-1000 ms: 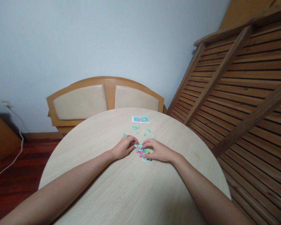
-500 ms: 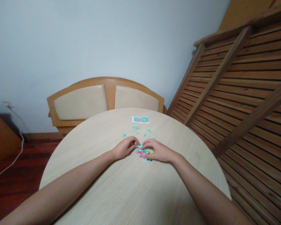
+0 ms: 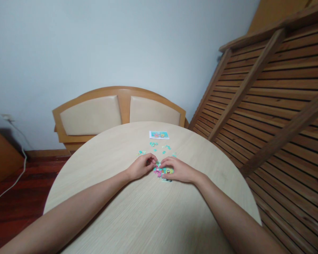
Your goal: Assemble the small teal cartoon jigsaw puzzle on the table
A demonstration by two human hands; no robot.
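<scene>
I had right hand (image 3: 180, 170) spread over jigsaw puzzle (image 3: 158, 172) on table (image 3: 153, 215), likely so it wouldn't slide. Left hand (image 3: 141, 167) at puzzle's left edge; couldn't tell if pinching. Picture card (image 3: 159, 135) lay beyond, maybe for peeking.

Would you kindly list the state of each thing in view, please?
Puzzle: partly joined, flat on the table.
Left hand: fingers curled at the puzzle's edge, grip unclear.
Right hand: fingers spread over the puzzle.
Loose pieces: scattered beyond the hands.
Picture card: flat, printed side up.
Cord: appears plugged into the wall socket.
</scene>
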